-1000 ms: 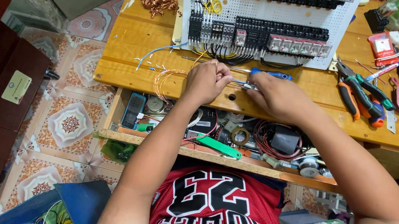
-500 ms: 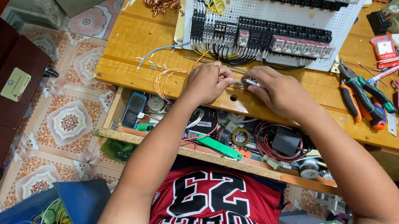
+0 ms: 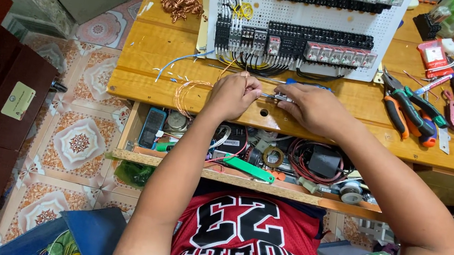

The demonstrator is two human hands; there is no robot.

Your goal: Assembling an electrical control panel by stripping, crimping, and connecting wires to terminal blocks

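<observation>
Wooden workbench (image 3: 147, 51) — a white panel (image 3: 302, 19) of black parts is laid on it. Just below that panel, a thin copper wire (image 3: 186, 92) is pinched by the left hand (image 3: 234, 94), a small tool (image 3: 279, 97) gripped by the right hand (image 3: 312, 107) — hands nearly touching.

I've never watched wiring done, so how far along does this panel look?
Done: the white panel carries rows of mounted parts, with some black wires looped beneath. In hand: the left hand pinches a thin copper wire while the right hand works a small tool at its end. Left: a copper wire pile lies unused beside the panel.
</observation>
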